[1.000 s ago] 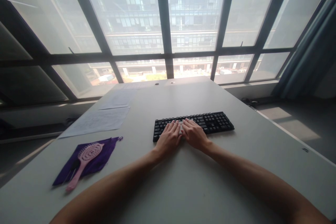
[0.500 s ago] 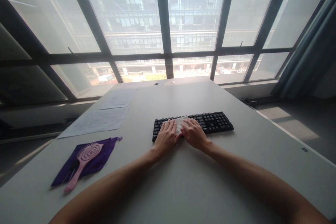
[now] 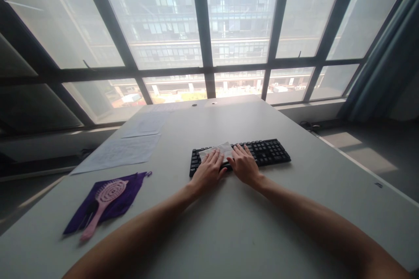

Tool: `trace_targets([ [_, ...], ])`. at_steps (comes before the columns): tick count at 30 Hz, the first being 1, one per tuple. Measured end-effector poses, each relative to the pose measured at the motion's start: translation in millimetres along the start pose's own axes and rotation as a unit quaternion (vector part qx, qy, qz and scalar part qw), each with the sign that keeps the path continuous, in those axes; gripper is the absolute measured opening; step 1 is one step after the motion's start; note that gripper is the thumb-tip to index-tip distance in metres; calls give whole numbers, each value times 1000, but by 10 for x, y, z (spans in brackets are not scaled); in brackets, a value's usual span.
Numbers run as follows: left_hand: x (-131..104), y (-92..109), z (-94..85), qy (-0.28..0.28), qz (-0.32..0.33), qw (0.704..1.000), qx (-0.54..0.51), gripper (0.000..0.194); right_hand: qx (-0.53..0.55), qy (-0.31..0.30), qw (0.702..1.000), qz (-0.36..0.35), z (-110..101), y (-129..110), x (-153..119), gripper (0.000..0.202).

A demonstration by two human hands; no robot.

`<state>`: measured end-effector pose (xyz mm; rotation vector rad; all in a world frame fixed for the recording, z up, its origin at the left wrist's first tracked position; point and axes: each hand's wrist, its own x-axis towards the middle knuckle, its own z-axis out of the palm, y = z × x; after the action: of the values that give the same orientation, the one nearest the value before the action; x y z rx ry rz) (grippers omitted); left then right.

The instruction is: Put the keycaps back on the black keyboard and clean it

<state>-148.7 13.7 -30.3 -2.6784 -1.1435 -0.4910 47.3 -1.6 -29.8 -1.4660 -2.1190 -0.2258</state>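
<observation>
A long black plastic keyboard (image 3: 271,151) lies slightly askew on the white, smooth-topped surface (image 3: 196,235). A thin white sheet of tissue or cloth (image 3: 223,149) covers part of its left half. The left hand (image 3: 208,167) is open, its extended fingers laid flat on the white sheet, without a grip. The right hand (image 3: 245,166), also open, rests on the keys just beside the sheet's right edge; whether its thumb touches the sheet cannot be told. Well apart, at left, a pink openwork hairbrush (image 3: 111,192) lies on a purple fabric pouch (image 3: 126,198), near pale printed papers (image 3: 131,152). Probable faults: uneven pressure from the two hands could skew the keyboard; sideways drag with only flat fingers could bunch or tear the thin sheet, or catch it on key edges; the right fingers could depress uncovered keys.
</observation>
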Motion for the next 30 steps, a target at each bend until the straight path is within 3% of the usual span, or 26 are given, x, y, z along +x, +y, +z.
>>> trace_targets([
  [5, 9, -8, -112, -14, 82, 995, -56, 53, 47, -4, 996, -72, -24, -37, 4, 48],
  [8, 8, 24, -143, -13, 90, 994, -64, 53, 62, -10, 995, -82, -25, -69, -2, 48],
  [12, 6, 86, -102, 2, 31, 999, -30, 51, 54, -15, 996, -68, -7, -39, -6, 49],
  [20, -1, -27, 37, 32, -120, 992, 35, 77, 34, -15, 998, -56, -6, -27, -6, 54],
  [25, -7, -108, 73, 47, -120, 991, 30, 78, 34, -26, 998, -42, 16, -33, -10, 55],
  [30, -27, -54, 40, 42, -115, 992, 38, 77, 35, -37, 999, -20, 6, -14, 2, 56],
])
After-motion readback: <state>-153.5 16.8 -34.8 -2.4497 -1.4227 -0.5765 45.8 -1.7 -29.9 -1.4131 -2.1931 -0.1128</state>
